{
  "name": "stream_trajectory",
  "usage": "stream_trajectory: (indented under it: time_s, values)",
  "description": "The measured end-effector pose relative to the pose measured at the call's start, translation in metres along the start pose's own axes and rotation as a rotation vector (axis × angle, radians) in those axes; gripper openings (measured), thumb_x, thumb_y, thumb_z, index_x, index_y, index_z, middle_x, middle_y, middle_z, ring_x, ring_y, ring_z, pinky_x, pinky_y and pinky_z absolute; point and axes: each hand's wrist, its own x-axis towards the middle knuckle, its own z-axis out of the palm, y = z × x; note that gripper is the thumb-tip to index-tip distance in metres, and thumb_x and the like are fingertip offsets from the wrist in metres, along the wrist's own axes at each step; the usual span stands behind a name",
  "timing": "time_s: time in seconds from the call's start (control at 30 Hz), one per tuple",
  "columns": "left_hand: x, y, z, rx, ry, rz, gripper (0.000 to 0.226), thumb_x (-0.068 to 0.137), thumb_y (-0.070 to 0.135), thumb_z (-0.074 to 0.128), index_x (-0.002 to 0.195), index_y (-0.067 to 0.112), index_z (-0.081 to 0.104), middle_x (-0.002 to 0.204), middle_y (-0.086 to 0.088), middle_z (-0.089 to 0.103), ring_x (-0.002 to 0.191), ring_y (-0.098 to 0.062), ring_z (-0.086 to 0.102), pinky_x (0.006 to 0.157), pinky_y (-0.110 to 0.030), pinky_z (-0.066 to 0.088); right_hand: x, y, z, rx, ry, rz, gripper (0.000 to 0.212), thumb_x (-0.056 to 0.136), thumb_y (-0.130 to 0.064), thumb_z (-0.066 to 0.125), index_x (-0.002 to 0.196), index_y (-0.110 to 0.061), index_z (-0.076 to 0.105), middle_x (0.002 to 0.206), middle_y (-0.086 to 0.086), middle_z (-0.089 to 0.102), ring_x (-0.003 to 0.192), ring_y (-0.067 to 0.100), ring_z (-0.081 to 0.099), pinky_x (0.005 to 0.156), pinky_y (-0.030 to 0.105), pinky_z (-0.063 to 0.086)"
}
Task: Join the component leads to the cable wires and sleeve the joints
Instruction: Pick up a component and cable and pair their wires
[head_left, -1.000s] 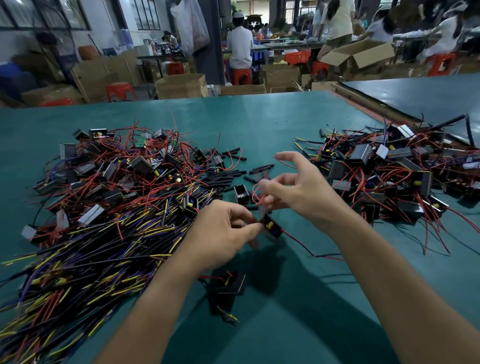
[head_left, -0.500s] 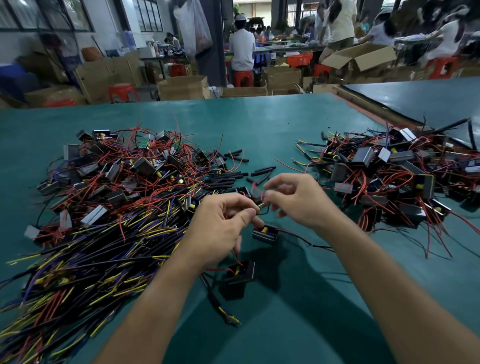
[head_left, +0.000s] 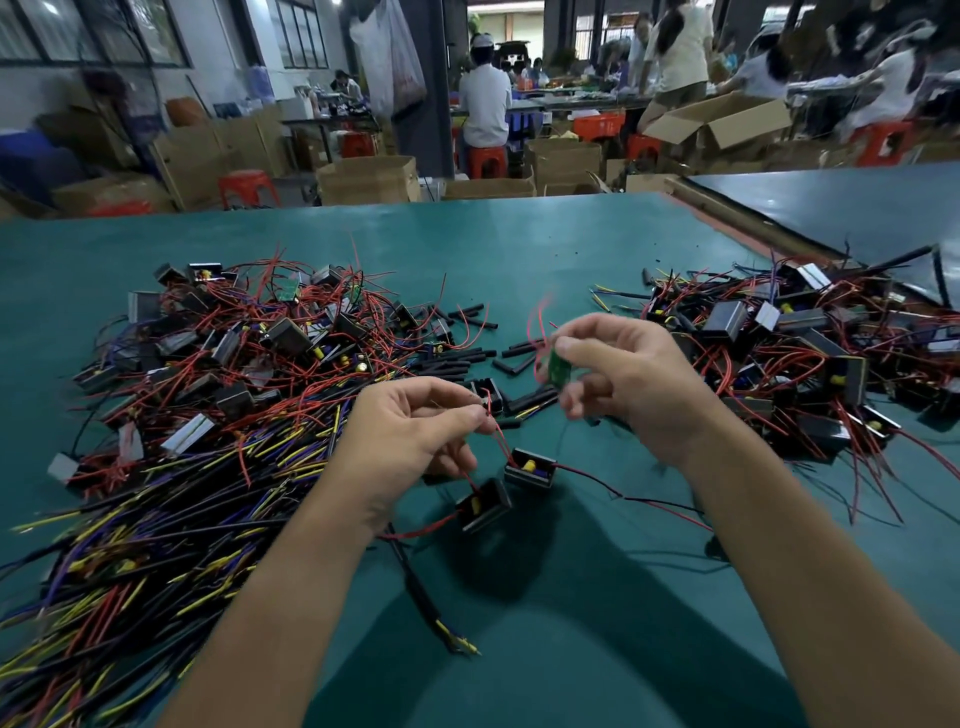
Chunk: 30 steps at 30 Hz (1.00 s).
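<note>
Red leads (head_left: 497, 439) of black component (head_left: 530, 468) pinched by left hand (head_left: 410, 434), blurred green board (head_left: 559, 367) gripped by right hand (head_left: 636, 382), held toward bench's (head_left: 519, 249) near edge

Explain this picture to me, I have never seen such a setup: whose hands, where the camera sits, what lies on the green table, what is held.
There is no machine: these are a person's two bare hands, filmed by a camera worn on the head, looking forward and down. On the green table, left, lies a pile of black cables with yellow, purple and red wire ends; behind it, small black components with thin red wires. A second pile of components lies on the right, and short black sleeve pieces between the piles. The left hand pinches the red leads of a black component just below it. The right hand holds a small green board, slightly blurred, above the table.
</note>
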Motion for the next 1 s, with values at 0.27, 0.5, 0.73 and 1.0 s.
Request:
stream_trajectory:
  time_s: [0.27,0.5,0.73,1.0]
  values:
    - [-0.006,0.004,-0.01,0.18,-0.42,-0.042,0.008,0.072,0.006,0.077,0.07,0.012,0.074,0.071,-0.014,0.073,0.035,-0.011,0.043,0.035,-0.015,0.032,-0.019,-0.018,-0.026,-0.516,-0.619,0.247,0.034,0.091,-0.039,0.057,0.078,-0.013,0.074,0.056,0.012,0.067,0.032,0.014,0.046,0.038,0.017,0.036]
    - [-0.015,0.013,-0.019,0.168,-0.796,-0.029,0.01,0.065,0.004,0.066,0.069,0.013,0.068,0.059,-0.005,0.067,0.036,-0.005,0.038,0.039,-0.012,0.029,-0.008,-0.009,-0.036,-0.746,-0.433,0.127,0.016,0.094,-0.022,0.064,0.088,-0.007,0.066,0.063,0.004,0.063,0.055,0.015,0.054,0.052,0.028,0.05]
    - [-0.013,0.009,-0.017,0.195,-0.626,0.05,0.023,0.06,-0.009,0.045,0.055,0.011,0.056,0.045,0.006,0.037,0.04,-0.006,0.024,0.044,-0.013,0.021,-0.008,-0.001,-0.038,-0.789,-0.809,0.387,0.032,0.085,-0.016,0.075,0.109,-0.017,0.054,0.091,0.007,0.076,0.079,0.014,0.068,0.075,0.029,0.053]
    - [-0.005,0.002,-0.024,0.036,-0.544,0.069,0.017,0.054,-0.008,0.045,0.052,0.008,0.052,0.039,0.002,0.029,0.037,-0.008,0.016,0.045,-0.016,0.013,-0.006,-0.001,-0.037,-0.937,-0.78,0.23,0.022,0.077,-0.004,0.077,0.083,-0.024,0.071,0.072,0.001,0.066,0.066,0.011,0.057,0.068,0.03,0.046]
